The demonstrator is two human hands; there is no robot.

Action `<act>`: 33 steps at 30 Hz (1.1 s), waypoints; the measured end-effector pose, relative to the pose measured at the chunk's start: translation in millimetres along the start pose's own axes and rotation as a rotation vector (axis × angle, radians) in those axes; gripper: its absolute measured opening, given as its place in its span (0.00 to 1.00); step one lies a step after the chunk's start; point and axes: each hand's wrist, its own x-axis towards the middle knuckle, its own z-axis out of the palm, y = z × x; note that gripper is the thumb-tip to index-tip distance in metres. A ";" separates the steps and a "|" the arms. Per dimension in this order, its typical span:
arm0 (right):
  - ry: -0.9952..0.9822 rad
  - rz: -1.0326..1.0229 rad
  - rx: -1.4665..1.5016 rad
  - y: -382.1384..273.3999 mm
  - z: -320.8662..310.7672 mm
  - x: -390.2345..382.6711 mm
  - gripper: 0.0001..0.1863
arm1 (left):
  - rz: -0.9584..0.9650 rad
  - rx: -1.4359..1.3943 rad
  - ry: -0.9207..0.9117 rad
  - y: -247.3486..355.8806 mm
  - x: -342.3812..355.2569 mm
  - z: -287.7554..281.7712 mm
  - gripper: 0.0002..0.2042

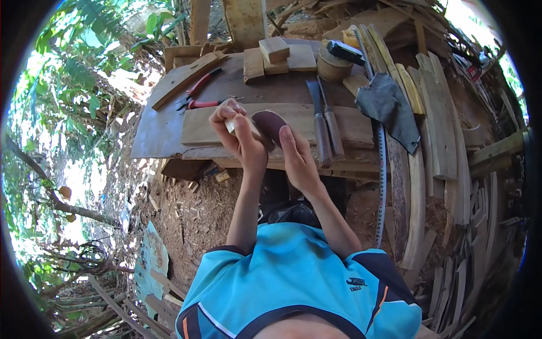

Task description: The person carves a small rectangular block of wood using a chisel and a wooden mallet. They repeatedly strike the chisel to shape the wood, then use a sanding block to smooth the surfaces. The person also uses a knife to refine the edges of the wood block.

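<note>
My left hand (241,133) is closed around a small piece of pale wood (230,125), over the middle of the bench. My right hand (296,158) grips a dark reddish-brown disc, apparently sandpaper (266,123), against that piece. Beneath both hands lies a wide board (203,127). Red-handled pliers (199,103) and a second red-handled tool (202,83) lie to the left of my hands. Just right of them are two blades with wooden handles (323,141), side by side.
The worn bench (149,144) carries wooden blocks (253,66), a round wood piece (330,66), a black tool (344,53), grey cloth (385,107) and a long metal rule (381,186). Planks (440,118) line the right side. Branches (84,210) and scrap sheeting (149,260) are at left.
</note>
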 end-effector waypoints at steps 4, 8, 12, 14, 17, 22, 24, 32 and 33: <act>-0.014 0.096 -0.245 25.2 -10.7 30.1 0.18 | 0.020 0.117 0.064 -43.0 2.1 -25.6 0.05; 0.079 -0.086 -0.714 73.5 -16.3 50.6 0.15 | -0.016 0.106 -0.135 -55.3 -17.6 -53.2 0.05; 0.149 -0.192 -0.594 90.5 -8.8 55.0 0.13 | -0.034 0.119 -0.087 -56.5 -22.9 -71.3 0.04; 0.112 -0.280 -0.599 90.5 -7.2 58.5 0.12 | 0.019 0.338 -0.107 -57.1 -20.8 -71.3 0.05; 0.134 -0.315 -0.642 88.4 -9.0 40.3 0.11 | 0.066 0.535 -0.089 -55.9 -21.1 -70.2 0.08; 0.088 -0.265 -0.722 81.7 -0.5 41.9 0.08 | 0.102 0.497 -0.052 -68.7 -20.4 -71.7 0.09; 0.099 -0.225 -0.719 86.0 -3.7 45.8 0.07 | 0.096 0.474 -0.043 -68.6 -17.1 -64.7 0.09; 0.130 -0.250 -0.600 89.4 -1.5 55.9 0.06 | 0.093 0.422 -0.065 -70.3 -9.1 -62.9 0.09; 0.129 -0.211 -0.635 90.4 -2.3 59.4 0.06 | 0.061 0.442 -0.071 -69.3 -14.5 -64.6 0.09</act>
